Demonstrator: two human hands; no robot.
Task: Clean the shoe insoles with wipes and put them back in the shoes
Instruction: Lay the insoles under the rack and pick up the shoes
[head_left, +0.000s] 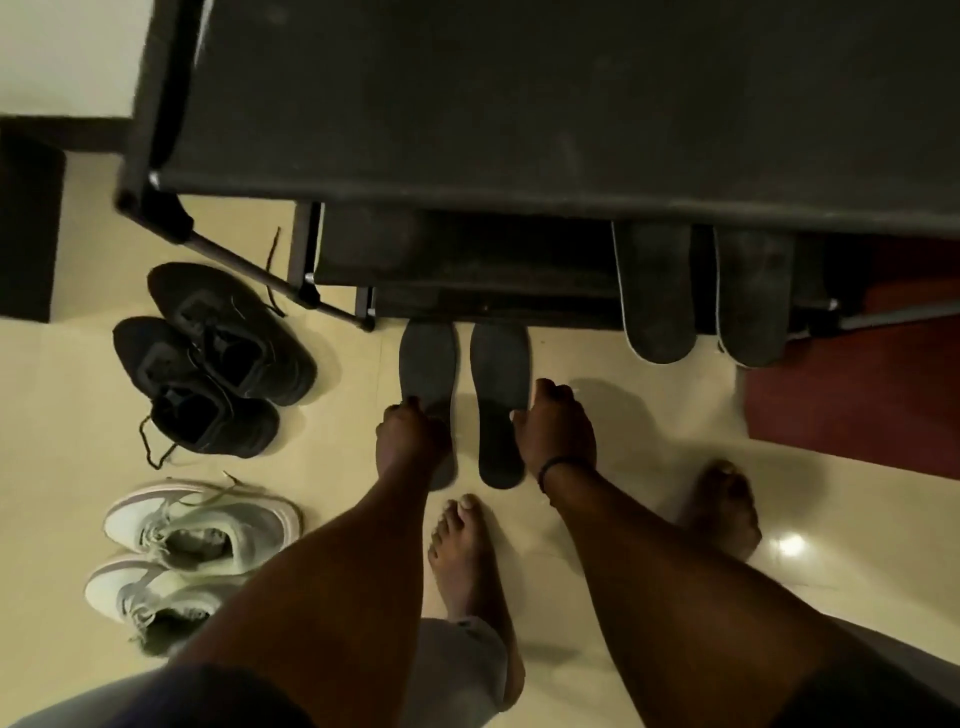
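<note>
Both forearms reach down from the camera to two dark insoles lying side by side on the floor: the left hand (410, 434) pinches the left insole (427, 366), while the right hand (556, 428) curls at the edge of the right insole (500, 374), grip unclear. Probably they are laid out for wiping or pickup; their long axes run away from the person, toes toward the shoe rack (467, 249), with the black shoes (218, 358) apart at left.

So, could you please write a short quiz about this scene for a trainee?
1. True or false: the black shoes lie nearer the rack than the white shoes.
2. How many insoles are visible? A) two B) four C) six
3. Fill in: each of the two hands is at one ____ on the floor.

Key: 1 true. 2 B: a dark pair on the floor, another pair leaning at the rack. 3 insole: left hand, right hand.
</note>
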